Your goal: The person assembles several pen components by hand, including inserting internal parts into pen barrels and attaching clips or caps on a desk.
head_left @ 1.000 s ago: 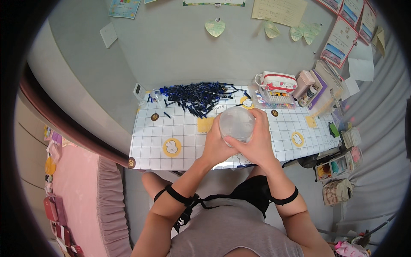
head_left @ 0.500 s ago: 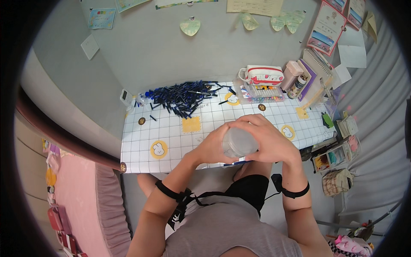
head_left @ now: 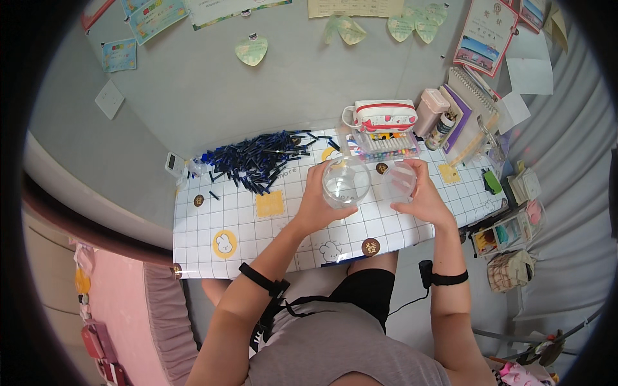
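Your left hand [head_left: 313, 201] curled round clear cylindrical plastic jar [head_left: 346, 185], mid-frame. Your right hand [head_left: 429, 198] gripping translucent round plastic lid [head_left: 399, 181], just right of jar. Slim dark-blue sticks [head_left: 257, 157] heaped upper left of centre; white red-trimmed zip pouch [head_left: 386, 118] upper right of centre.

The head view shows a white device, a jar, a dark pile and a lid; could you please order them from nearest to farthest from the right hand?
From the right hand:
1. Lid: held in it.
2. Jar: left of the lid, in the left hand.
3. Dark pile: farther left, toward the back.
4. White device: far left, beyond the pile.
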`<act>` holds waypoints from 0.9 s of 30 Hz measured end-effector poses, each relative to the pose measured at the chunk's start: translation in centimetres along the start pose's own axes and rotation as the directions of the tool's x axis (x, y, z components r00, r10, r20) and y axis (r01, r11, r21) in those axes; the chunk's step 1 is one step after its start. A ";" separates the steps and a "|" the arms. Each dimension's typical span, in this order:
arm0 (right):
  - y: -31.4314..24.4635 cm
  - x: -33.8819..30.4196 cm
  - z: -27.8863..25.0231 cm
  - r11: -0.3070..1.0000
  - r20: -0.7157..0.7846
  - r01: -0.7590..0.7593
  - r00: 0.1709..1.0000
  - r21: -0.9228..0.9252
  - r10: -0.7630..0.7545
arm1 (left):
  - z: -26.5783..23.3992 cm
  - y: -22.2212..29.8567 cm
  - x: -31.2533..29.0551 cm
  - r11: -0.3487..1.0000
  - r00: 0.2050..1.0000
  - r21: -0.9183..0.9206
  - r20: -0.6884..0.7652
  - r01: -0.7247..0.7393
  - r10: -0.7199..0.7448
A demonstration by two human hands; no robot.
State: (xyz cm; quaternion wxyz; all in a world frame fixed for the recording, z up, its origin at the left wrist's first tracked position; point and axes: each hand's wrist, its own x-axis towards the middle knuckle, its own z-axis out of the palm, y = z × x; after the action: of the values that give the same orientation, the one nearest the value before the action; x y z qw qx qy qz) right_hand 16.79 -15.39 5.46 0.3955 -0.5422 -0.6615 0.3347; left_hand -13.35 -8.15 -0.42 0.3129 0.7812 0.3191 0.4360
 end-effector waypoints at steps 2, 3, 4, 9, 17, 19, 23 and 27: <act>1.9 0.5 0.7 0.968 -0.076 -0.219 0.970 0.121 0.230 | 0.7 -0.2 0.6 0.997 0.998 -0.036 -0.004 0.067 -0.067; 3.2 0.8 0.9 0.968 -0.073 -0.219 0.971 0.123 0.229 | 1.1 -0.2 0.7 0.988 0.991 -0.073 -0.005 0.134 -0.134; 4.4 0.9 0.9 0.967 -0.091 -0.251 0.963 0.035 0.254 | 1.5 -0.1 0.9 0.988 0.991 -0.074 -0.005 0.132 -0.133; 6.8 0.4 1.4 0.855 -0.153 -0.273 0.962 -0.442 0.228 | 2.5 0.1 1.0 0.994 0.992 -0.030 -0.072 0.105 -0.107; -0.4 0.3 6.3 0.917 -0.512 -0.055 0.843 -0.394 -0.169 | -2.4 0.8 -2.6 0.970 0.968 0.036 -0.074 0.242 -0.239; -3.3 0.1 8.9 0.941 -0.694 0.231 0.635 -0.248 -0.339 | -5.3 0.6 -3.8 0.972 0.967 0.057 -0.134 0.228 -0.219; -10.1 0.4 16.3 0.867 -0.451 0.480 0.748 -0.138 -0.486 | -12.4 -1.1 -6.4 0.972 0.925 0.139 -0.358 0.187 -0.127; -17.3 3.6 23.5 0.916 0.052 0.397 0.918 -0.064 -0.394 | -20.4 -4.8 -9.6 0.807 0.872 0.520 -0.489 0.280 0.012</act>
State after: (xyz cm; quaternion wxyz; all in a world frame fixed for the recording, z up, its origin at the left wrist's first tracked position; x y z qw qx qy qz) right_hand -12.19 -15.46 10.21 0.4220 -0.4050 -0.7767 0.2336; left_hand -36.35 -8.38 -0.05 0.0062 0.6839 0.5577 0.4704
